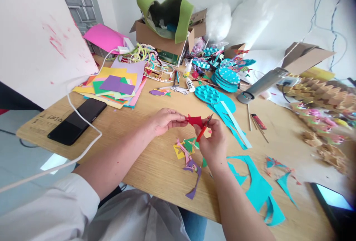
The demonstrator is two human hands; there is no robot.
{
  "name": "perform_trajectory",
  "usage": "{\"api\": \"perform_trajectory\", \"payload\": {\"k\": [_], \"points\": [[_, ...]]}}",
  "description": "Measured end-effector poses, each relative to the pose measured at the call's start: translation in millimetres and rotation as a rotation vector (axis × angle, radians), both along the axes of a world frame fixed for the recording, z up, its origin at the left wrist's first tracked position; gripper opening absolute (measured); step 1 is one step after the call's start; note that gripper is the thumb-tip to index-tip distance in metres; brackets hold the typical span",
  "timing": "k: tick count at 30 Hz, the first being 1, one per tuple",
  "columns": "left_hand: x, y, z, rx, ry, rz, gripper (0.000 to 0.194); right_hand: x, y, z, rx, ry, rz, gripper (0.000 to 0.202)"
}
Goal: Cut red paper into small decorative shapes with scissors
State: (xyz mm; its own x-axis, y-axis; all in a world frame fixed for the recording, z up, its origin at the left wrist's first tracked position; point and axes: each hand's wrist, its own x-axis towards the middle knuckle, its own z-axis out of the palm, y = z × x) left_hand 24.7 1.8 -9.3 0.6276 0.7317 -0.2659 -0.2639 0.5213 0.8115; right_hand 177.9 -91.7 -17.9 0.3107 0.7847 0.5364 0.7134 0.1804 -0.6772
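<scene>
Over the desk [161,163], left grip [167,122] pinching red paper [195,120], right grip [214,141] around scissors [201,133], corner writing [51,116] perhaps digits.

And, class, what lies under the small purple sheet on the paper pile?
A green sheet, a yellow sheet and a lilac sheet show around the purple sheet; whatever it covers completely cannot be seen.

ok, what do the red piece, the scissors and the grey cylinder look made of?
Red piece: paper or thin foam sheet, can't tell which; matte, evenly coloured, cut-looking edges.
Scissors: handle probably smooth plastic, solid red; blade likely metal, dark, thin and pointed.
Grey cylinder: likely metal, satin finish; soft highlights run along its side.
</scene>
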Motion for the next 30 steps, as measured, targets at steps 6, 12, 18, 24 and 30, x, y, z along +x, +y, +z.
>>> {"api": "perform_trajectory", "payload": {"k": [6, 12, 18, 24, 30], "points": [[-7, 11, -5.7, 0.483, 0.534, 0.072, 0.01, 3, 0, 1.0, -0.022, 0.169, -0.056, 0.019], [-12, 19, -17.1, 1.039, 0.956, 0.056, 0.013, 3, 0, 0.7, -0.019, 0.155, -0.057, 0.019], [-18, 21, -20.0, 1.186, 1.182, -0.016, 0.017, 5, 0, -1.4, 0.006, 0.14, -0.072, 0.018], [-17, 22, -10.8, 1.139, 1.037, 0.199, 0.016, 4, 1, 0.3, 0.007, 0.179, -0.023, 0.017], [-10, 8, 2.5, 0.768, 0.322, -0.013, 0.033, -1, 2, 2.3, -0.159, 0.307, 0.182, 0.018]]}}
